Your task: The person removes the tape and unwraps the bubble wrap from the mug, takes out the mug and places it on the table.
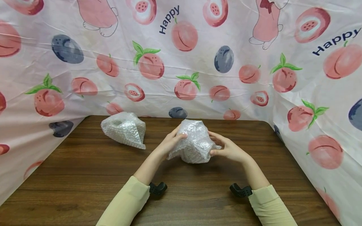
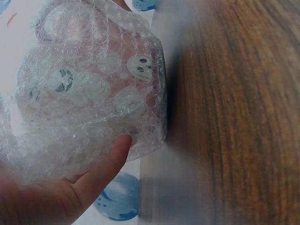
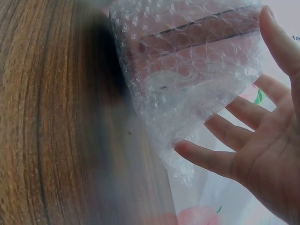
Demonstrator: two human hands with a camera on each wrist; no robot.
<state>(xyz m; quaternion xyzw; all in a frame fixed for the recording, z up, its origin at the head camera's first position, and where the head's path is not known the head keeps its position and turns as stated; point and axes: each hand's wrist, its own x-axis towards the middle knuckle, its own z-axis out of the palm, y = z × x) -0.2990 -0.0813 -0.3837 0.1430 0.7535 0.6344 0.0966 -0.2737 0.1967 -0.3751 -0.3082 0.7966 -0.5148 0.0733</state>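
A bubble-wrapped bundle stands near the middle of the table between both hands. Through the plastic, the left wrist view shows a pink thing printed with pale round shapes and dark marks; its kind cannot be told. My left hand holds the bundle's left side, its thumb lying along the wrap and most of its fingers hidden behind. On the other side, my right hand touches the loose wrap with spread, fairly straight fingers. In the right wrist view a dark-edged band shows through the bubbles.
A second bubble-wrapped bundle lies at the back left of the brown wooden table. A fruit-printed cloth hangs behind the table and along both sides. Black wrist devices sit at both sleeve cuffs.
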